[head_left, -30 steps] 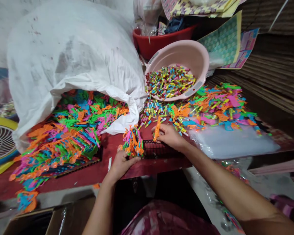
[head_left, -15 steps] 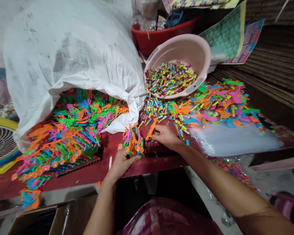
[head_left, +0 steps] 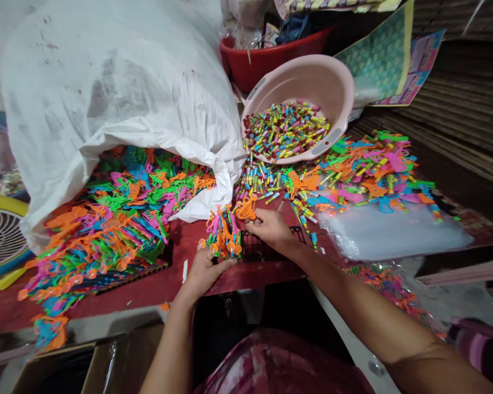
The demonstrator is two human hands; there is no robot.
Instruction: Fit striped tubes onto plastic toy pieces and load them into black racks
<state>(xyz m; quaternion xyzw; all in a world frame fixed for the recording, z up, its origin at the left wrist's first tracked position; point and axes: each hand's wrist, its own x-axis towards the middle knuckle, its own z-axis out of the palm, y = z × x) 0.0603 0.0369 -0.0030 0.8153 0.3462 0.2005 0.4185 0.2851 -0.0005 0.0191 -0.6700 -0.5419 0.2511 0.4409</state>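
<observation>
My left hand (head_left: pixel 203 273) is closed around the near left side of a standing bunch of colourful plastic toy guns (head_left: pixel 222 235). Its thumb lies along the front of the bunch, and its other fingers are partly hidden. Round orange ends face me at the bottom of the bunch. My right hand (head_left: pixel 270 227) pinches one orange toy gun (head_left: pixel 245 208) at the upper right of the bunch. Below that hand, a black wire rack (head_left: pixel 257 249) extends right from the bunch on the red table (head_left: pixel 184 246).
A white sack (head_left: pixel 148 93) spills toy guns (head_left: pixel 123 202) at left. The pink basin (head_left: pixel 312 79) holds many small coloured tubes (head_left: pixel 285 131), with more spilled in front. Clear plastic bags (head_left: pixel 386 235) lie at right, beside another toy pile (head_left: pixel 373 169). A fan (head_left: pixel 4 235) stands far left.
My right hand has shifted slightly left, and the orange toy gun has turned from slanting to lying broader beside the bunch's top. My left hand stays in place.
</observation>
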